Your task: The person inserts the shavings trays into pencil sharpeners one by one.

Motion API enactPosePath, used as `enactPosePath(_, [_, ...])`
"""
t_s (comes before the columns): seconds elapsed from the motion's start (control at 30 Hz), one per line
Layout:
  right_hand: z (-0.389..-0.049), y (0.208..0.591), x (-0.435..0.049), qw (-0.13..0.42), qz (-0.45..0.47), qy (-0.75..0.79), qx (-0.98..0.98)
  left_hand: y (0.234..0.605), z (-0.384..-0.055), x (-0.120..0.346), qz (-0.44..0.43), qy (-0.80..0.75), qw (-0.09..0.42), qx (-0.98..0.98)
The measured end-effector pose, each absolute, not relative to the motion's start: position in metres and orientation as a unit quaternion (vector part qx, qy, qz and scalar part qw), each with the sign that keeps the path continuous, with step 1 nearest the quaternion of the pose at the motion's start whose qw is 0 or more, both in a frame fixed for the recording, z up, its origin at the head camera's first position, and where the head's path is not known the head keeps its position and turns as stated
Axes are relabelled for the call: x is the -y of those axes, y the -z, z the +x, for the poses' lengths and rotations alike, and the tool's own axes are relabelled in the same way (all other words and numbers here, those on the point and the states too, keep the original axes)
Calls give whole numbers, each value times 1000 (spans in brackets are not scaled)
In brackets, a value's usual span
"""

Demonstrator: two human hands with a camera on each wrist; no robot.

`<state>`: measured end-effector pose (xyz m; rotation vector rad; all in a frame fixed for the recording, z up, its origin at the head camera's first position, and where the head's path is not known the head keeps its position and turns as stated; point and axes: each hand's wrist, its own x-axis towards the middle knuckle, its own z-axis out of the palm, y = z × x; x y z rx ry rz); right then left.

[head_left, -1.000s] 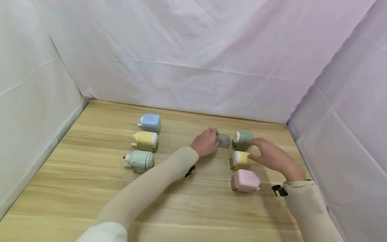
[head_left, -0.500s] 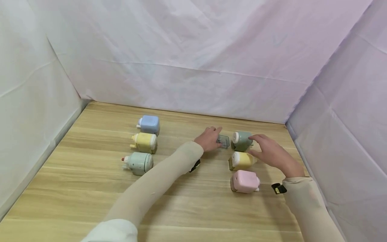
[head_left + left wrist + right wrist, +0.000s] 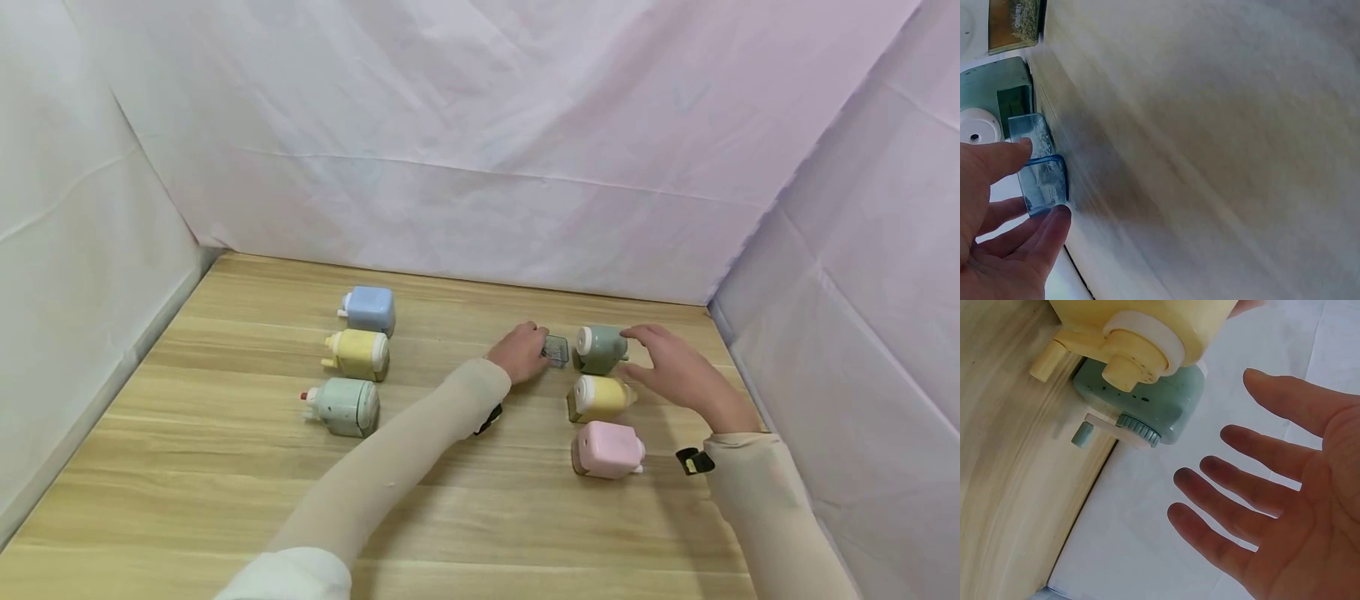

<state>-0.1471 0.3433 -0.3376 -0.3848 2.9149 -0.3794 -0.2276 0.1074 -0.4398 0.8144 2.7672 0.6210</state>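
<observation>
In the head view, several crank pencil sharpeners stand on the table. My left hand (image 3: 519,353) pinches a clear shavings drawer (image 3: 1034,134) between thumb and fingers, low at the tabletop. That drawer is in front of the dark green pencil sharpener (image 3: 601,350), whose drawer slot (image 3: 1015,107) shows as a dark hole. My right hand (image 3: 682,372) is just right of this sharpener. Its fingers are spread and apart from it in the right wrist view. Nearer me are a yellow pencil sharpener (image 3: 602,398) and a pink pencil sharpener (image 3: 611,450).
On the left stand a blue sharpener (image 3: 371,309), another yellow sharpener (image 3: 360,353) and a light green sharpener (image 3: 347,406). White cloth (image 3: 465,208) walls the table (image 3: 480,517) at the back and both sides.
My left fingers spread over the clear drawer, then closed on it again. The right hand has drawn slightly back from the dark green sharpener. The sharpeners look unmoved.
</observation>
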Motion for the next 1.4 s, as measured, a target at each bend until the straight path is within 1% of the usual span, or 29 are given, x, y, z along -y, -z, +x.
enactPosePath(0.27, [-155, 335, -349, 76, -133, 117, -981, 442, -226, -107, 276, -230, 97, -928])
enactPosePath(0.63, [-180, 334, -355, 100, -117, 114, -981, 447, -226, -105, 275, -252, 85, -924])
enactPosePath(0.83, [-191, 342, -354, 110, -137, 100, -979, 449, -226, -106, 293, -222, 66, -928])
enactPosePath(1.13, [-199, 359, -352, 113, -171, 95, -974, 451, -227, -105, 293, -214, 65, -930])
enactPosePath(1.4, [-198, 365, -344, 97, -157, 101, -978, 453, -227, -104, 294, -214, 62, -929])
